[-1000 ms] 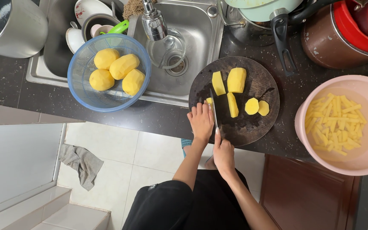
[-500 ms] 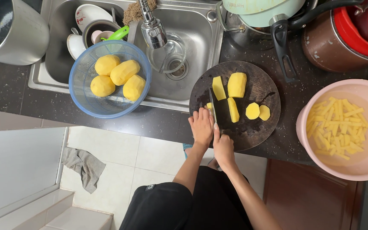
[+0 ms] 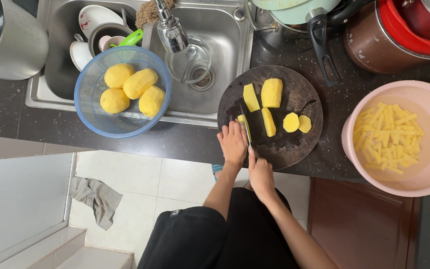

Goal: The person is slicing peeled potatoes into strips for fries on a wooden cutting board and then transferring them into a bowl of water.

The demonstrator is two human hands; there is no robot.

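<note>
Slicing step in hand. Left hand (image 3: 233,144) presses a potato piece (image 3: 245,123) flat at the cutting board's (image 3: 294,147) near-left edge; right hand (image 3: 260,174) clenches the knife (image 3: 246,128) handle. Next cut calls for fingertips kept clear.

The round cutting board (image 3: 294,144) is crowded in its upper half by potato slabs (image 3: 271,92) and two round slices (image 3: 297,123); its lower right part is bare. Just above the board a black pan handle (image 3: 322,47) juts down over the counter. To the right, a narrow strip of dark counter (image 3: 332,124) separates the board from the pink bowl (image 3: 359,154). To the left, the sink edge and a blue basket (image 3: 88,117) of potatoes stand near, with bare counter below them.
</note>
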